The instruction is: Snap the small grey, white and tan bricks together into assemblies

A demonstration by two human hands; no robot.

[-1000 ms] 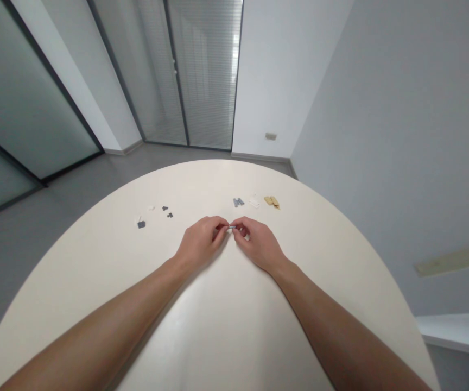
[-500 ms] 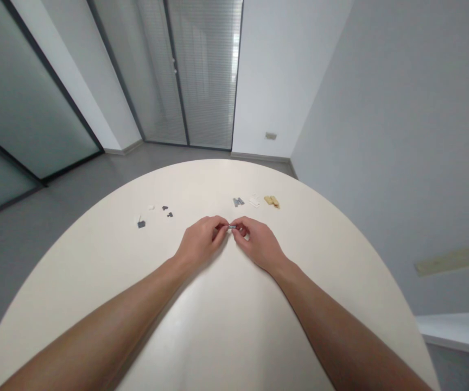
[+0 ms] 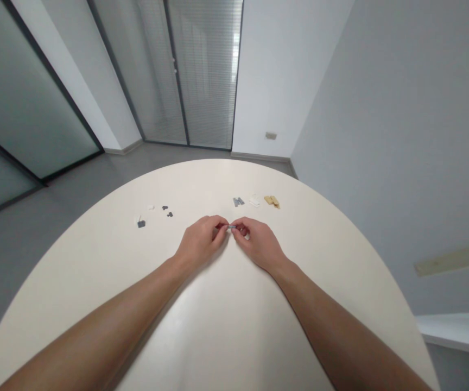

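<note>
Left grip (image 3: 200, 241) and right grip (image 3: 259, 245) pressed together at the fingertips, both pinching a small grey piece (image 3: 232, 227) above the round cream bench (image 3: 234, 326); long axis along 3-to-9 o'clock, neither hand clearly nearer. Dark grey bricks (image 3: 141, 224) at 10 o'clock, pale grey bricks (image 3: 238, 202) and tan bricks (image 3: 271, 201) at 1 o'clock.

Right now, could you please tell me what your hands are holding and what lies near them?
Left hand, right hand: both pinching small grey piece. Grey pieces, white pieces, tan pieces ahead on cream table, not touching hands.
</note>
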